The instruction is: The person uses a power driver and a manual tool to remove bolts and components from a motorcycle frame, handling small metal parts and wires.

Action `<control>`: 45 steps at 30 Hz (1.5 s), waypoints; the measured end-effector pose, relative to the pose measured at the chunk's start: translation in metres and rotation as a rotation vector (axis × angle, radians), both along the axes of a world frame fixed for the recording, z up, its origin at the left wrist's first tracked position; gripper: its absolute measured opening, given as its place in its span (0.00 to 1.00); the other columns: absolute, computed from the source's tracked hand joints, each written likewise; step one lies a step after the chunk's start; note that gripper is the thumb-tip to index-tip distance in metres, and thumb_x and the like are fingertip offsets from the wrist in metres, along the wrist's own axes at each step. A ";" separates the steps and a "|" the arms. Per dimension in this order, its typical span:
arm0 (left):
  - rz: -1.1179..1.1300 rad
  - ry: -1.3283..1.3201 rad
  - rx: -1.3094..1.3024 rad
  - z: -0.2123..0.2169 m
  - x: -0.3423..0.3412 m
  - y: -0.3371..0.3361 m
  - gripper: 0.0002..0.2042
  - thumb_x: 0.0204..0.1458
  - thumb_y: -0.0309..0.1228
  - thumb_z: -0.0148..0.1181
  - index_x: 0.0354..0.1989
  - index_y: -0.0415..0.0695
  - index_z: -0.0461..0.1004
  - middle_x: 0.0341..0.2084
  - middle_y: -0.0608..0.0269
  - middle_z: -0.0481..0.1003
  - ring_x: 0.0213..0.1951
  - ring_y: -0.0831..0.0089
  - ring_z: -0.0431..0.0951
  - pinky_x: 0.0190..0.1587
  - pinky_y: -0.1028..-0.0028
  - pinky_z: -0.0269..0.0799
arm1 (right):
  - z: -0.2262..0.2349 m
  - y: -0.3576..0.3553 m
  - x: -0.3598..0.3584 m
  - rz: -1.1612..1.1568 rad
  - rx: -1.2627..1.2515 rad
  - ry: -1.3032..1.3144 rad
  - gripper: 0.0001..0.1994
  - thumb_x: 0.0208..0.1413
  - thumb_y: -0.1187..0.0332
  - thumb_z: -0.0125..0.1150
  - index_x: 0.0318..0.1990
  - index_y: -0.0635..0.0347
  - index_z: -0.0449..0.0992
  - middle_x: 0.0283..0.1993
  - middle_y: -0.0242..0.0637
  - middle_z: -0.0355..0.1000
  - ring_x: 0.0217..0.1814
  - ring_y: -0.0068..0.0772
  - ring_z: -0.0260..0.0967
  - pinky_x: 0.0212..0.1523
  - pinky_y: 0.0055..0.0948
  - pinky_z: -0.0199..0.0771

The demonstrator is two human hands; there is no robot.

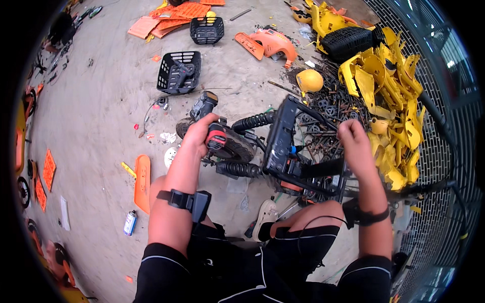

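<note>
My left hand (202, 132) is closed round the grip of a cordless impact wrench (217, 138), black with a red part, its battery end pointing away from me. The tool is over the wheel (237, 147) of a partly stripped bike. Two black coil shock absorbers (237, 169) lead from the wheel to the black metal bike frame (277, 144). To the right of that frame, my right hand (354, 144) is raised with its fingers curled in. Whatever those fingers hold, if anything, is hidden.
Black baskets (179, 73) stand ahead, one with another power tool (185, 73) inside. Yellow plastic panels (399, 101) and loose dark metal parts (328, 113) are heaped at right. Orange panels (142, 184) and a spray can (130, 223) are on the floor at left.
</note>
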State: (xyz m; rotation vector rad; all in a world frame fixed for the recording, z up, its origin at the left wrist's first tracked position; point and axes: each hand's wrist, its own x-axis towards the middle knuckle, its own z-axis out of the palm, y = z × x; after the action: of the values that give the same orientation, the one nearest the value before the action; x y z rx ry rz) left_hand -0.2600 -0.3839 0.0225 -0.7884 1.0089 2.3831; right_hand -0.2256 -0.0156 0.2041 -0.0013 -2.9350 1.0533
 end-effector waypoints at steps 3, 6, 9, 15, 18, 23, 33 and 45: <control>-0.008 -0.034 0.073 0.004 0.017 -0.006 0.14 0.58 0.39 0.58 0.38 0.38 0.72 0.25 0.55 0.78 0.23 0.66 0.79 0.26 0.69 0.80 | -0.011 0.002 0.069 0.129 0.147 0.115 0.18 0.59 0.69 0.60 0.56 0.61 0.71 0.54 0.46 0.72 0.60 0.48 0.66 0.62 0.41 0.66; 0.055 0.119 0.162 0.012 0.045 -0.001 0.16 0.59 0.41 0.58 0.39 0.36 0.73 0.30 0.55 0.79 0.29 0.65 0.80 0.31 0.70 0.81 | -0.030 -0.023 0.104 0.193 0.129 0.211 0.17 0.61 0.56 0.62 0.46 0.63 0.77 0.47 0.49 0.75 0.55 0.53 0.69 0.59 0.44 0.66; 0.108 0.319 0.250 0.027 0.086 0.017 0.17 0.59 0.39 0.58 0.45 0.34 0.73 0.36 0.52 0.78 0.36 0.63 0.80 0.42 0.63 0.81 | -0.065 -0.038 0.103 0.133 0.214 0.171 0.19 0.64 0.51 0.56 0.39 0.59 0.80 0.43 0.44 0.77 0.52 0.50 0.71 0.52 0.48 0.69; 0.036 0.151 0.067 0.057 0.139 0.038 0.14 0.53 0.30 0.58 0.45 0.36 0.70 0.38 0.52 0.77 0.38 0.59 0.80 0.43 0.57 0.80 | -0.058 -0.028 0.086 0.348 0.455 -0.052 0.29 0.69 0.42 0.37 0.41 0.53 0.83 0.46 0.40 0.79 0.54 0.48 0.71 0.54 0.54 0.66; 0.032 0.038 0.042 0.030 0.140 0.027 0.12 0.50 0.30 0.59 0.40 0.38 0.70 0.32 0.55 0.76 0.36 0.61 0.80 0.39 0.58 0.81 | -0.051 -0.029 0.079 0.501 0.357 -0.085 0.29 0.61 0.39 0.50 0.45 0.58 0.82 0.45 0.45 0.79 0.51 0.51 0.73 0.52 0.50 0.70; 0.111 -0.272 0.020 -0.048 0.106 0.029 0.13 0.56 0.37 0.61 0.40 0.41 0.69 0.25 0.56 0.76 0.25 0.64 0.79 0.30 0.65 0.80 | -0.056 -0.031 0.065 0.588 0.219 -0.321 0.26 0.48 0.56 0.72 0.51 0.63 0.75 0.43 0.52 0.78 0.49 0.56 0.75 0.49 0.46 0.75; -0.017 -0.488 -0.060 -0.053 0.079 0.036 0.13 0.56 0.34 0.61 0.44 0.39 0.71 0.32 0.59 0.76 0.33 0.66 0.80 0.36 0.66 0.79 | -0.058 -0.043 0.038 0.602 0.183 -0.573 0.15 0.45 0.66 0.70 0.39 0.63 0.77 0.31 0.49 0.76 0.36 0.56 0.77 0.37 0.44 0.78; 0.145 -0.835 0.167 0.031 0.178 -0.018 0.12 0.55 0.34 0.61 0.41 0.40 0.71 0.31 0.56 0.77 0.32 0.64 0.81 0.37 0.64 0.81 | -0.059 -0.041 0.036 0.569 0.324 -0.691 0.20 0.42 0.73 0.61 0.47 0.52 0.80 0.38 0.43 0.80 0.42 0.50 0.78 0.45 0.44 0.78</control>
State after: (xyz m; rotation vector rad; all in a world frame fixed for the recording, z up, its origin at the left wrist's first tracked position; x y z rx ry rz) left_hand -0.0822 -0.4018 0.0536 -1.6258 0.4059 1.8800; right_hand -0.1898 -0.0569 0.1451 0.6331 -3.8448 0.6727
